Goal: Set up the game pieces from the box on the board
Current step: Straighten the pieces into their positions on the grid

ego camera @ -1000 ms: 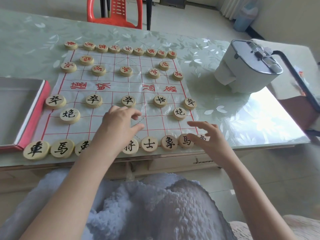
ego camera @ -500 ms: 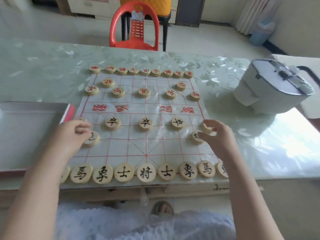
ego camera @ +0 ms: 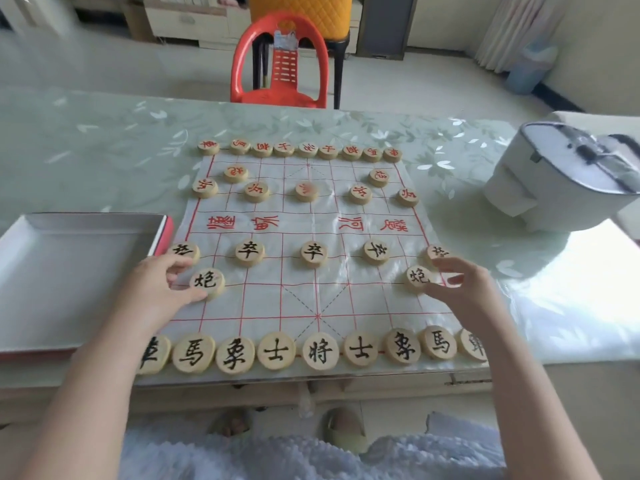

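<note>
The left hand (ego camera: 162,289) pinches a round pale wooden disc marked with a black cannon character (ego camera: 207,282). The right hand (ego camera: 462,289) curls against the matching disc (ego camera: 416,278), but I cannot tell whether it grips. Both discs lie on the thin white, red-lined board (ego camera: 311,299) between the hands; slide each gently onto its line crossing, sparing the pawn discs (ego camera: 183,251) just beyond each hand.

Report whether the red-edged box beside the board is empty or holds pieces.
Empty, as far as it shows: the box has a bare pale floor, though the left hand and forearm cover its near right corner.
</note>
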The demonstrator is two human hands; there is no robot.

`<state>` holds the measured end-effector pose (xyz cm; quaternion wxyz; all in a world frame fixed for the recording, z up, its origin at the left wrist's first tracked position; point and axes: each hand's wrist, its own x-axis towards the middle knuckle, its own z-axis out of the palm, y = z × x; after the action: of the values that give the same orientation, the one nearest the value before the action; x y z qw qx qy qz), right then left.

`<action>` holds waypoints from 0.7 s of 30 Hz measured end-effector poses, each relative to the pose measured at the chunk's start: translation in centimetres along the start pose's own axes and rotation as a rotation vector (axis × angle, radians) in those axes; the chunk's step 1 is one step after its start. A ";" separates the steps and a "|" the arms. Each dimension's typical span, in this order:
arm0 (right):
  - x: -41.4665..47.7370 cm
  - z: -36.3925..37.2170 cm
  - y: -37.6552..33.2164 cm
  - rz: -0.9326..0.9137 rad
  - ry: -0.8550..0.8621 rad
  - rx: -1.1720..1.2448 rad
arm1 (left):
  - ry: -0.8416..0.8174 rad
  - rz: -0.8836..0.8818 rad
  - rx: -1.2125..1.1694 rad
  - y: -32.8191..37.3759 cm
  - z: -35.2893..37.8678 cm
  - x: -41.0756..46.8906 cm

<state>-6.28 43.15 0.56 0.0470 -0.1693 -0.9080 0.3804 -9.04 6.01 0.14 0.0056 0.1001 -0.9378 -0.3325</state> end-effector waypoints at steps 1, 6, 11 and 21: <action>0.1 -0.3 0.5 0.019 0.010 -0.010 | -0.011 -0.003 0.034 0.0 0.2 0.2; 0.4 -0.3 1.5 0.053 -0.025 -0.040 | -0.023 -0.041 0.008 -0.2 0.8 1.2; 1.0 1.0 1.1 0.018 -0.047 -0.033 | -0.049 -0.064 -0.009 -0.5 1.1 1.6; 1.7 2.4 1.0 -0.035 -0.006 -0.128 | -0.072 -0.004 0.053 -0.9 1.4 1.8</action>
<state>-8.12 42.81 -1.90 0.0401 -0.1551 -0.9333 0.3213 -10.72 5.86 -1.58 -0.0314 0.0899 -0.9457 -0.3109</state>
